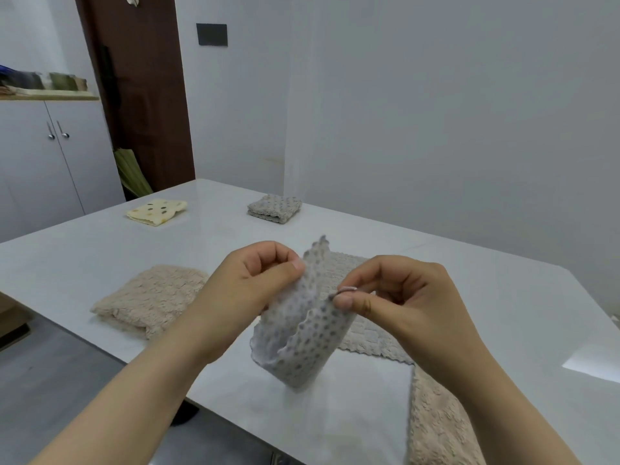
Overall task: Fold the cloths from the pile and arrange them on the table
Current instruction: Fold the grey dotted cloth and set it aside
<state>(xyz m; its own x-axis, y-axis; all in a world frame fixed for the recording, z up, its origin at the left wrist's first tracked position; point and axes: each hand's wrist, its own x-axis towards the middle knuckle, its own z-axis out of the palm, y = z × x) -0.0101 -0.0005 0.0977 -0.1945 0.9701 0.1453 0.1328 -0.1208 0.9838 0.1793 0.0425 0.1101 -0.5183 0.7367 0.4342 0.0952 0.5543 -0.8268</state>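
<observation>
White glossy table (84,250) stands in a grey-walled room with a brown door (141,95). The left hand (255,280) and right hand (396,297) each pinch the grey dotted cloth (302,340), which is raised between them. Three folded cloths lie around it: the beige folded cloth (151,297) to its left, the yellow spotted cloth (157,211) and grey folded cloth (274,208) beyond. A pile (436,424) of three lies beneath.

On table (84,250), reckoned from raised cloth (302,330): pile (369,340) at 4 o'clock; near folded cloth (151,297) at 9; second folded cloth (156,211) at 11; third folded cloth (274,208) at 12.
</observation>
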